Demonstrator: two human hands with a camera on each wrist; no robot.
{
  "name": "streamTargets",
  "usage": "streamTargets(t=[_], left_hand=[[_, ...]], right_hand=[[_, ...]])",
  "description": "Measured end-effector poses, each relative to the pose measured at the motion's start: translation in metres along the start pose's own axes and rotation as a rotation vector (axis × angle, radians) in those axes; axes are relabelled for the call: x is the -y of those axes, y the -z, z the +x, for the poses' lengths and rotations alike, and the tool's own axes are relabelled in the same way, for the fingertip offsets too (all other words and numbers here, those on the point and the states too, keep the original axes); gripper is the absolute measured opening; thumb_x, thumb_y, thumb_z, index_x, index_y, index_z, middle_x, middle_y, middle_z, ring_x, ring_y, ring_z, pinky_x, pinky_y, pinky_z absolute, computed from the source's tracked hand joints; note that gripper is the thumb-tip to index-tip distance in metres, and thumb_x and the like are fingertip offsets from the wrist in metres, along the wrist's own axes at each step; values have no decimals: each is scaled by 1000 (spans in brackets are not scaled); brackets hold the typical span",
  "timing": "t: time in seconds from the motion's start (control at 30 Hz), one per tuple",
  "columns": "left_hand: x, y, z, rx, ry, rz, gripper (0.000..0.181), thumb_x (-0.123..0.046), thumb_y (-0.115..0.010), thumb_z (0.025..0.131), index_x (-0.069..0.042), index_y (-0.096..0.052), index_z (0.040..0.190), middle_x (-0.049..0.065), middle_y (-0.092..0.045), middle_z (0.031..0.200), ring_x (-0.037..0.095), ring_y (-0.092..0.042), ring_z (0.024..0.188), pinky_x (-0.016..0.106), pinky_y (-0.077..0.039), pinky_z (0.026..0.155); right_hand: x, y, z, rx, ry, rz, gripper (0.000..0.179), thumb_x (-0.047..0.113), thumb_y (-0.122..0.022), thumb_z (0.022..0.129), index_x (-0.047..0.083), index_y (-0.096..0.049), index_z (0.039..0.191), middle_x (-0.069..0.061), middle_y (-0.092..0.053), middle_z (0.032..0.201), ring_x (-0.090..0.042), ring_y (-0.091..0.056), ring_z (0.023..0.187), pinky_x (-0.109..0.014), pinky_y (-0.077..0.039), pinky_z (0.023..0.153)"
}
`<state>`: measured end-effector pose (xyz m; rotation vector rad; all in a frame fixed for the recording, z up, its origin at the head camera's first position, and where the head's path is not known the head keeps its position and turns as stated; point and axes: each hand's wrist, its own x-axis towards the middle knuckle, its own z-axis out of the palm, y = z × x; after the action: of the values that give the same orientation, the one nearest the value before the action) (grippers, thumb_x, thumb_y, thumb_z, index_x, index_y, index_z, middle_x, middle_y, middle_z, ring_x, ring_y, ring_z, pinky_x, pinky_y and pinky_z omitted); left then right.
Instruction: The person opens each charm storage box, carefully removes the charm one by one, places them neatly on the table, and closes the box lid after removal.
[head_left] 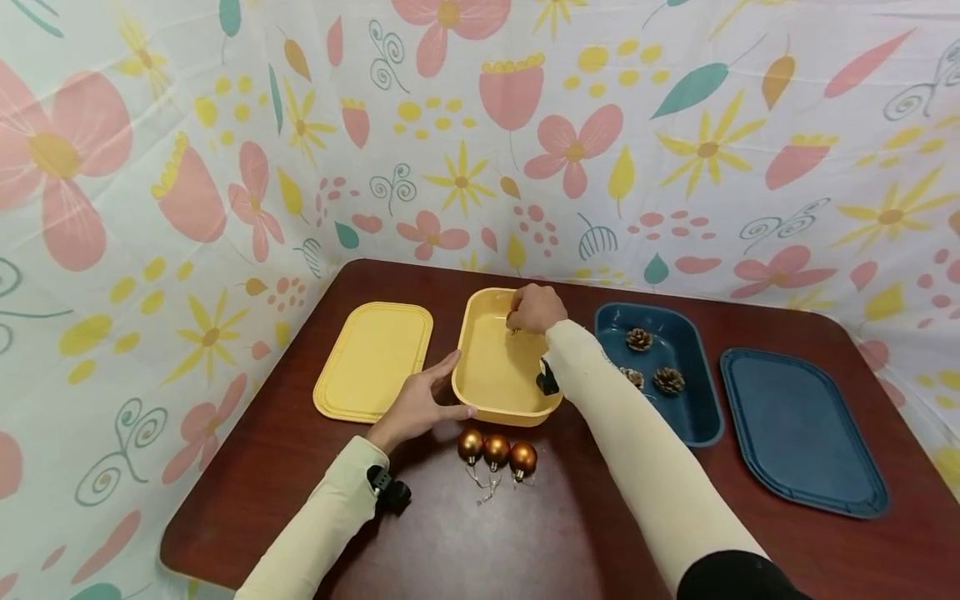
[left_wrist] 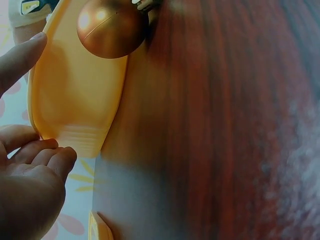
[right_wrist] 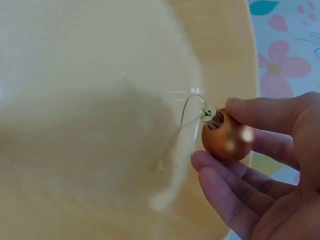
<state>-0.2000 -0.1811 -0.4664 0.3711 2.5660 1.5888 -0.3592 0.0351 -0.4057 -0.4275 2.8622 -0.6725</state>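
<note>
A deep yellow container [head_left: 502, 367] stands in the middle of the table. My left hand [head_left: 420, 404] holds its near left corner, thumb on the front wall and fingers along the left side. Inside the far end of the container, my right hand [head_left: 538, 308] pinches an orange-gold bauble [right_wrist: 227, 142] between thumb and fingers. The bauble's gold cap and thin string loop hang toward the container floor in the right wrist view. Three more baubles [head_left: 497, 451] lie in a row just in front of the container, their strings toward me.
Left of the container lies a flat yellow lid [head_left: 375, 360]. To the right stands a blue container [head_left: 708, 408] with several pine cones [head_left: 668, 381], partly behind the right forearm. A blue lid [head_left: 806, 429] lies farther right. A flowered cloth [head_left: 465, 125] hangs behind the table.
</note>
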Motion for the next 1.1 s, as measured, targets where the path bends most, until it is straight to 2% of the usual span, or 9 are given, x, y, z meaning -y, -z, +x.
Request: streamTargets(t=[0.13, 0.33, 0.63, 0.97, 1.1], left_hand=[[0, 1, 0, 1, -6, 6, 101, -22, -88, 77, -7, -30, 158, 6, -29, 166, 25, -35, 150, 43, -34, 120], [-1, 2, -1, 0, 14, -18, 100, -23, -88, 77, -12, -30, 158, 4, -28, 166, 23, -33, 151, 41, -33, 121], [-2, 2, 0, 13, 13, -20, 101, -24, -88, 78, -11, -29, 158, 4, -27, 166, 22, -31, 152, 40, -33, 122], [-3, 1, -2, 12, 6, -13, 99, -23, -87, 78, -11, -29, 158, 4, -27, 166, 21, -30, 153, 41, -33, 122], [-4, 0, -2, 14, 10, -4, 99, -24, -87, 79, -12, -29, 158, 3, -28, 166, 20, -30, 153, 40, -33, 122]], right_hand=[[-2, 7, -3, 0, 38, 6, 21, 20, -75, 82, 9, -76, 99, -12, -75, 99, -27, -63, 87, -37, -55, 76], [-7, 16, -9, 40, 92, 45, 25, 21, -78, 83, 8, -76, 104, -12, -76, 97, -23, -70, 79, -32, -59, 73], [-11, 33, -28, 51, 165, 118, 30, 20, -80, 84, 7, -74, 110, -17, -72, 111, -29, -68, 94, -36, -58, 76], [-5, 46, -52, 65, 216, 106, 34, 21, -81, 84, 13, -73, 116, -17, -71, 118, -33, -65, 110, -43, -57, 87], [-4, 50, -61, 67, 240, 99, 33, 21, -79, 86, 13, -73, 118, -16, -71, 119, -32, -66, 110, -44, -57, 89]])
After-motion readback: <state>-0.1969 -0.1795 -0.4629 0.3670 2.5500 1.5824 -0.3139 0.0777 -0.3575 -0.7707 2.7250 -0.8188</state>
